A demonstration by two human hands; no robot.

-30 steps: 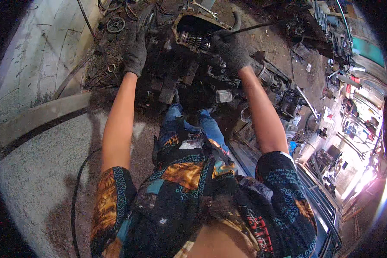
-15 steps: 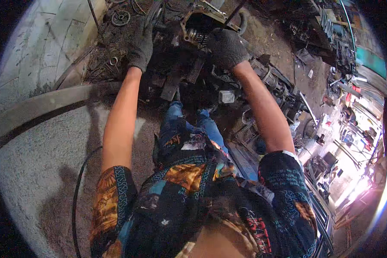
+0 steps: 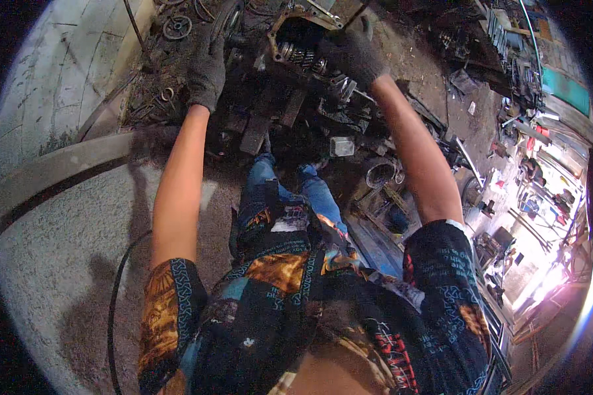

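Both my hands wear dark knitted work gloves. An open gearbox housing with a pale rim lies at the upper middle, and a row of metal gears shows inside it. To its left my left hand reaches up to a dark curved metal part, fingers apparently closed on its edge. My right hand is at the right side of the housing, its fingers curled and lost in shadow. A dark rod rises just beyond it; whether I grip the rod is unclear.
Shiny metal pieces lie below my right wrist. A small clear box sits near my feet. A handwheel and scrap parts lie at upper left, beyond a curved concrete curb. A black cable runs at left; metal clutter lines the right.
My right hand has moved away from me and slightly right, uncovering more gears and the shiny pieces below it. My left hand stays at the curved metal part. The whole view has shifted slightly.
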